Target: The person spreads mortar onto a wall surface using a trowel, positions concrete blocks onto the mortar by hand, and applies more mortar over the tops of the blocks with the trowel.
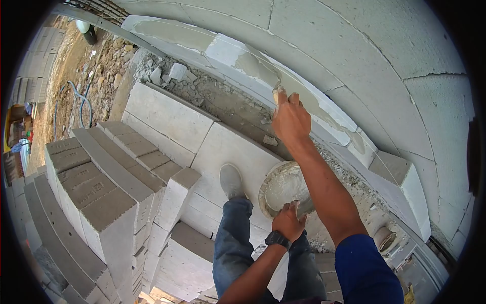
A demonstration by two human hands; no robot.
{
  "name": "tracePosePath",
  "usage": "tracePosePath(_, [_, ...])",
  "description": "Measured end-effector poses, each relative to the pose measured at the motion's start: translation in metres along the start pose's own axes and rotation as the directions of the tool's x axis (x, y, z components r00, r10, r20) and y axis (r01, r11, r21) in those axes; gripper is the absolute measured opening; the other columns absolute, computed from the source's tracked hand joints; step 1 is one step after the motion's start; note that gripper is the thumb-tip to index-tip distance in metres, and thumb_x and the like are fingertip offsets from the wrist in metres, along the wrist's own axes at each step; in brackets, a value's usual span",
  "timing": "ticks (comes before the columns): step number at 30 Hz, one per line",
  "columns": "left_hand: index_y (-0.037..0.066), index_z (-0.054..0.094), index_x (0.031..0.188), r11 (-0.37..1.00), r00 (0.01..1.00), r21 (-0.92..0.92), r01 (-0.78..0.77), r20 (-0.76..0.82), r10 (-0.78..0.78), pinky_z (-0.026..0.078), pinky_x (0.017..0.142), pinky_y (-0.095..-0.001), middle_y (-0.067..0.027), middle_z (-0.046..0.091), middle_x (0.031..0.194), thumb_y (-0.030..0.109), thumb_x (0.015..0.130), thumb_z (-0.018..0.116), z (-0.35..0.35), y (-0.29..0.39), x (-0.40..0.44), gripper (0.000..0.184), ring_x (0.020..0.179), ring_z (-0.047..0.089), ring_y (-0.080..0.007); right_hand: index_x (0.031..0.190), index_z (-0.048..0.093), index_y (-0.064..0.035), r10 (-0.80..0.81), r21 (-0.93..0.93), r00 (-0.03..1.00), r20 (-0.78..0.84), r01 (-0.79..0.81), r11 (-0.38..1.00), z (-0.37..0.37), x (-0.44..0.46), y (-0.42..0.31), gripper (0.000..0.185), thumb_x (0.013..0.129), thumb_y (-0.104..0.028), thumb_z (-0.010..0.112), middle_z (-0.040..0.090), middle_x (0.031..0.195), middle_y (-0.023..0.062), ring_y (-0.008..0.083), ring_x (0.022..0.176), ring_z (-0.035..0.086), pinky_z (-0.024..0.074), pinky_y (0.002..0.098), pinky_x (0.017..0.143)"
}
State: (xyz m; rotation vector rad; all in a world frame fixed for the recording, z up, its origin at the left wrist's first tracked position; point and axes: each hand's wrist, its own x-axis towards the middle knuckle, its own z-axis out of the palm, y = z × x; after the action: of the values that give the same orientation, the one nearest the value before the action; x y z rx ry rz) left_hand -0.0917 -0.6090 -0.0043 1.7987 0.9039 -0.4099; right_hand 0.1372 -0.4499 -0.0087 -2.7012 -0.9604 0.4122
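My right hand (292,119) is closed around the handle of a trowel (278,92). The trowel's blade is at the wet mortar (251,65) spread along the top of a low course of white blocks (223,50). My left hand (289,222), with a dark watch at the wrist, hangs over the near rim of a round bucket (263,190). Its fingers are loosely bent and its thumb stands apart, with nothing visible in them. Pale mortar (288,190) lies inside the bucket. My right forearm hides part of the bucket's right side.
Stacked grey blocks (93,187) rise on the left. My shoe (231,181) stands on pale blocks (207,142). Broken chunks (178,72) and rubble lie along the low course, with a large block wall (364,55) behind it. A blue hose (83,99) crosses the dirt.
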Motion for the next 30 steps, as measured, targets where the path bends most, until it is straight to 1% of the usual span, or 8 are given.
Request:
tracePosePath(7, [0.003,0.061,0.128,1.000,1.000,-0.028,-0.014,-0.028,0.013,0.055,0.088,-0.0466,-0.0229,0.067,0.117,0.023,0.085,0.076,-0.009,0.007,-0.001,0.050,0.104,0.067,-0.0410,0.136,0.051,0.0098,-0.031,-0.099,0.993,0.110,0.042,0.994,0.029,0.014,-0.019,0.048,0.091,-0.005,0.059,0.062,0.115,0.0249,0.0379,0.099,0.070,0.0609,0.0447,0.078])
tracePosePath(10, [0.002,0.060,0.128,1.000,1.000,-0.025,-0.012,-0.027,0.012,0.055,0.089,-0.0467,-0.0228,0.067,0.117,0.023,0.085,0.076,-0.009,0.006,0.001,0.050,0.104,0.067,-0.0412,0.135,0.052,0.0102,-0.043,-0.072,0.998,0.048,0.046,0.996,0.015,0.008,-0.018,0.044,0.094,-0.006,0.055,0.062,0.114,0.0248,0.0373,0.097,0.071,0.0611,0.0439,0.076])
tracePosePath(13, [0.002,0.060,0.128,0.999,1.000,-0.036,0.005,-0.014,-0.006,0.055,0.089,-0.0467,-0.0222,0.067,0.117,0.023,0.085,0.076,-0.008,0.008,-0.006,0.050,0.104,0.067,-0.0411,0.136,0.052,0.0104,-0.030,-0.070,0.998,0.061,0.035,0.997,0.015,0.007,-0.017,0.046,0.093,-0.005,0.056,0.063,0.114,0.0248,0.0374,0.094,0.072,0.0611,0.0438,0.076])
tracePosePath(16, [0.002,0.060,0.128,0.999,1.000,-0.046,-0.007,-0.029,0.006,0.055,0.089,-0.0464,-0.0217,0.067,0.117,0.023,0.085,0.076,-0.006,0.008,-0.005,0.050,0.104,0.067,-0.0407,0.134,0.054,0.0108,-0.053,-0.099,0.999,-0.005,0.053,0.994,0.031,0.015,-0.020,0.046,0.091,-0.006,0.058,0.063,0.114,0.0246,0.0371,0.092,0.072,0.0611,0.0430,0.074])
tracePosePath(22, [0.003,0.060,0.129,0.999,0.999,-0.043,-0.031,-0.028,0.030,0.056,0.088,-0.0462,-0.0217,0.067,0.118,0.024,0.086,0.076,0.000,0.005,-0.007,0.051,0.104,0.068,-0.0402,0.132,0.056,0.0113,-0.033,-0.099,0.997,0.064,0.040,0.994,0.024,0.036,-0.030,0.045,0.091,-0.008,0.060,0.065,0.113,0.0239,0.0350,0.099,0.072,0.0612,0.0412,0.078])
tracePosePath(25, [0.004,0.060,0.130,0.998,0.999,-0.061,-0.029,-0.019,0.028,0.056,0.089,-0.0465,-0.0209,0.066,0.119,0.025,0.087,0.075,0.002,0.003,-0.007,0.051,0.106,0.067,-0.0397,0.128,0.064,0.0065,-0.008,-0.120,0.998,0.064,0.015,0.993,0.018,0.055,-0.034,0.039,0.092,-0.009,0.060,0.068,0.117,0.0222,0.0340,0.102,0.072,0.0608,0.0420,0.081])
tracePosePath(28, [0.006,0.059,0.133,0.998,1.000,-0.056,-0.006,0.004,0.006,0.055,0.091,-0.0473,-0.0195,0.066,0.120,0.028,0.087,0.074,-0.001,0.002,-0.008,0.053,0.108,0.067,-0.0391,0.118,0.073,-0.0003,0.001,-0.164,0.963,0.268,0.044,0.986,-0.012,0.074,-0.036,0.030,0.092,-0.009,0.060,0.071,0.119,0.0181,0.0339,0.105,0.072,0.0598,0.0425,0.086])
tracePosePath(30, [0.006,0.059,0.132,0.998,0.999,-0.060,-0.030,-0.015,0.030,0.056,0.089,-0.0474,-0.0195,0.066,0.119,0.028,0.087,0.074,0.002,-0.002,-0.008,0.053,0.106,0.067,-0.0392,0.113,0.076,-0.0031,0.053,-0.185,0.947,0.315,0.006,0.983,-0.022,0.074,-0.031,0.027,0.091,-0.008,0.060,0.072,0.118,0.0165,0.0332,0.108,0.072,0.0590,0.0415,0.087])
